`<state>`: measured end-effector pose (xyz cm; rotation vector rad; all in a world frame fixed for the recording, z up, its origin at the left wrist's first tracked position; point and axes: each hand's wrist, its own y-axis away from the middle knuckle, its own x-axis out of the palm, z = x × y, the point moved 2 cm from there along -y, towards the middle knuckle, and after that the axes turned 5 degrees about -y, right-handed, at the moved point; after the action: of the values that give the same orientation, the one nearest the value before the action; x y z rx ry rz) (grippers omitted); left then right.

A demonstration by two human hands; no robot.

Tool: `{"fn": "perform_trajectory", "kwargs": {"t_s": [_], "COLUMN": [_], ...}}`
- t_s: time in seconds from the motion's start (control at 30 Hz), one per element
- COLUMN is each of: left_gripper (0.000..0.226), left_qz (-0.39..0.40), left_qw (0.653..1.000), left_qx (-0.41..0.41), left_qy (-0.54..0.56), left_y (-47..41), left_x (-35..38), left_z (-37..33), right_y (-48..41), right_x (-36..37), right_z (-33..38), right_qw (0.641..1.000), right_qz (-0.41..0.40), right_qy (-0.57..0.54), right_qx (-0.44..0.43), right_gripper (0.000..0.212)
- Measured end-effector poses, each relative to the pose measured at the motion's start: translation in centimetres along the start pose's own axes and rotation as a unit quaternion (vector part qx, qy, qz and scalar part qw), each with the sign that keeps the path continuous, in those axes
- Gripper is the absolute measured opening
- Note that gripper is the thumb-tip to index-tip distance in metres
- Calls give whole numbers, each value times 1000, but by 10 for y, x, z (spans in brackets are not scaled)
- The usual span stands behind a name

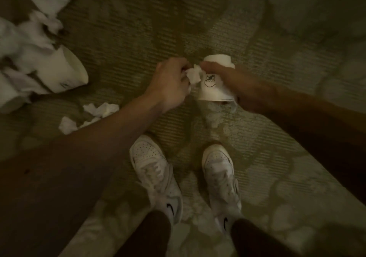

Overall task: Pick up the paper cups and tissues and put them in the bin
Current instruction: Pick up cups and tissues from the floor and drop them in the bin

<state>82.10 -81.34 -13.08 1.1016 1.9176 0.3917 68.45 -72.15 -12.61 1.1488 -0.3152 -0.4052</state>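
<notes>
Left hand [168,82] low over the carpet [138,39], fingers pinching a crumpled tissue [193,75], right hand [233,82] gripping a printed paper cup [213,87] alongside, more tissues [99,111] and cups [63,72] scattered far left

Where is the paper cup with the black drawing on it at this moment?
In the head view, the printed cup is right of centre, held in the right hand above the carpet, beside the crumpled tissue in the left hand.
</notes>
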Motion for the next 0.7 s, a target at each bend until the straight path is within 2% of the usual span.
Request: {"fn": "perform_trajectory", "kwargs": {"t_s": [0.17, 0.33, 0.43, 0.53, 0.63, 0.7], "left_gripper": [15, 20, 26, 33, 28, 28], "left_qz": [8, 23, 24, 2, -45, -58], "left_qw": [987, 974, 971, 969, 959, 949], "left_qx": [2, 56, 103, 142, 240, 280], "left_qy": [159, 220, 216, 203, 146, 136], "left_y": [81, 177, 251, 324, 384, 418], "left_x": [-99, -234, -319, -385, -424, -435], "left_z": [-98, -243, -350, -455, -540, -585], "right_y": [126, 310, 447, 576, 684, 745], "right_x": [9, 3, -9, -25, -46, -64], "right_z": [67, 183, 259, 320, 354, 360], "right_qw": [990, 980, 970, 962, 945, 927], "right_qz": [47, 34, 15, 6, 11, 20], "right_qy": [-136, -183, -205, -176, -156, -183], "right_qx": [-10, -74, -132, -208, -287, -328], "right_gripper": [34, 50, 59, 57, 57, 55]}}
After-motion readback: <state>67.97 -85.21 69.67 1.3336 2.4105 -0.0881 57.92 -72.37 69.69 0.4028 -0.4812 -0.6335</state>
